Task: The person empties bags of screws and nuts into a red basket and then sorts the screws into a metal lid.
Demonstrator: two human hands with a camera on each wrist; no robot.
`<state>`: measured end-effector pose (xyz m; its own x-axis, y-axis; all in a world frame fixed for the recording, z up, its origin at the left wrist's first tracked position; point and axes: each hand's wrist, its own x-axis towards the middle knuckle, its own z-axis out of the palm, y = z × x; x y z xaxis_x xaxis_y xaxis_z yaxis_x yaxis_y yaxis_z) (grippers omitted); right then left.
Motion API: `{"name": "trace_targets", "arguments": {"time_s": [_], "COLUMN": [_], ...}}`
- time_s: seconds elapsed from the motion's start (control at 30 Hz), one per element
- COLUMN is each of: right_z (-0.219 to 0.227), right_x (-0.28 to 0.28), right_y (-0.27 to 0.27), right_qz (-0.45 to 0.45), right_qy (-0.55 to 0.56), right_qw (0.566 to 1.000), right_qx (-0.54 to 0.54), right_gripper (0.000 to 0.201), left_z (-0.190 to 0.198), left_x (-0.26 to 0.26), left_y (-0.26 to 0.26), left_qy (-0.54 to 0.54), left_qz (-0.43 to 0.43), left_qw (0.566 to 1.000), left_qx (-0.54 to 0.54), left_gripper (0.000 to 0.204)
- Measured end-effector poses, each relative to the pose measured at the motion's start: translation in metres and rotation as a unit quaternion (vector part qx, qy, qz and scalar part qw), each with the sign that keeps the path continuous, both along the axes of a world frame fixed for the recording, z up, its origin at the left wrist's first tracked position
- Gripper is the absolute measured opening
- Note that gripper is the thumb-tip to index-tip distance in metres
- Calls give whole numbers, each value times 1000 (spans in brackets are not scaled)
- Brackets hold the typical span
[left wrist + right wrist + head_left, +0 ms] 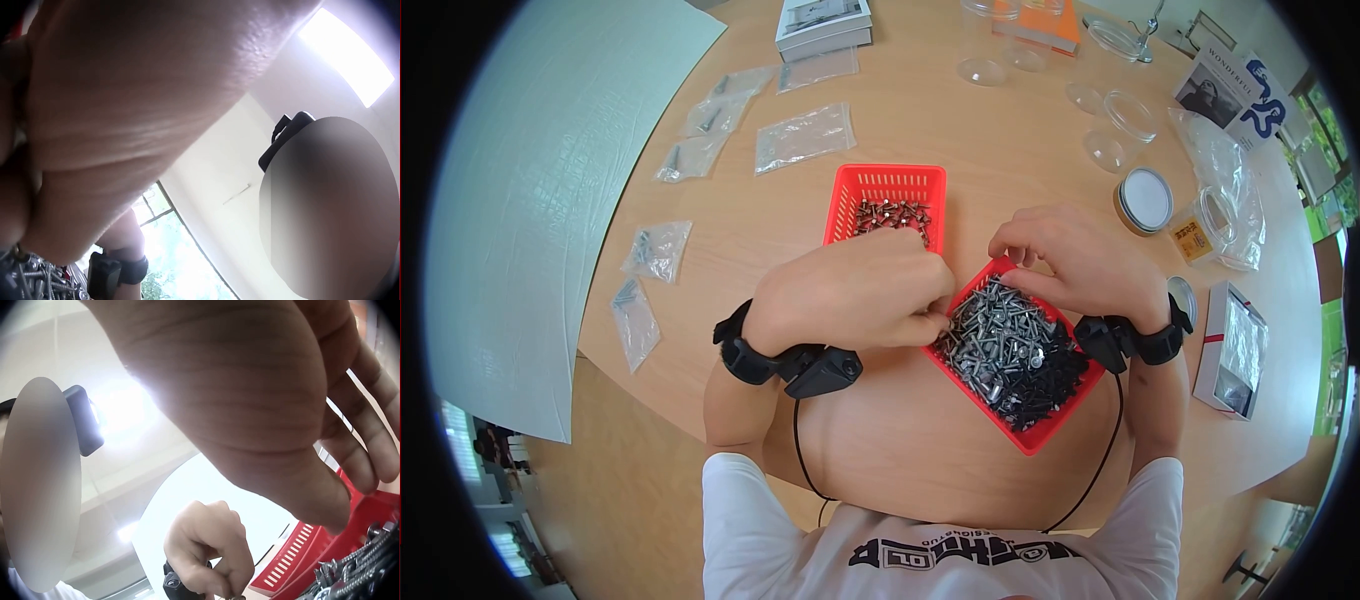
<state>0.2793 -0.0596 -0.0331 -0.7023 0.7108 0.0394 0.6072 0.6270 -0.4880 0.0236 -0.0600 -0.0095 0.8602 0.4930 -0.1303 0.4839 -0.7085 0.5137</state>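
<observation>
A red basket (1040, 440) stands at an angle before me, holding silver screws (995, 330) and a heap of black screws (1040, 385). My right hand (1080, 255) holds its far corner, fingers over the rim and thumb on the inner side. At the basket's left edge, my left hand (865, 290) pinches a small brownish metal piece (237, 597), mostly covered by the fingertips. Behind the left hand is a second red basket (836, 210) with bronze-coloured screws (890, 215), partly hidden by that hand.
Small plastic bags (655, 250), some with screws, lie on the left and at the back of the table (730, 220). Clear jars and lids (1130, 115), a round tin (1145, 200) and a white box (1232, 350) stand on the right. Books (825, 28) lie at the back.
</observation>
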Motion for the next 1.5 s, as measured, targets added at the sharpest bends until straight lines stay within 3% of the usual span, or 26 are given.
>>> {"name": "trace_targets", "arguments": {"time_s": [0.27, 0.37, 0.87, 1.03, 1.17, 1.5], "right_z": [-3, -3, -3, 5, 12, 21], "right_x": [1, 1, 2, 2, -1, -13], "right_y": [2, 2, 1, -1, -6, -37], "right_qz": [-3, -4, -14, -19, -5, 62], "right_qy": [-13, -9, -11, -15, -15, 2], "right_qw": [1000, 1000, 1000, 1000, 1000, 998], "right_qx": [6, 0, -10, -17, -24, -20], "right_gripper": [22, 23, 24, 24, 24, 30], "left_z": [17, 27, 17, 16, 17, 22], "left_x": [-27, -27, -30, -31, -28, -29], "left_y": [12, 14, 14, 11, 6, 7], "left_qy": [-5, 23, -16, -22, -22, 14], "left_qz": [205, 244, 235, 188, 158, 182], "left_qw": [970, 965, 960, 968, 976, 976], "left_qx": [127, 98, 155, 167, 151, 120], "left_gripper": [17, 17, 14, 14, 12, 14]}}
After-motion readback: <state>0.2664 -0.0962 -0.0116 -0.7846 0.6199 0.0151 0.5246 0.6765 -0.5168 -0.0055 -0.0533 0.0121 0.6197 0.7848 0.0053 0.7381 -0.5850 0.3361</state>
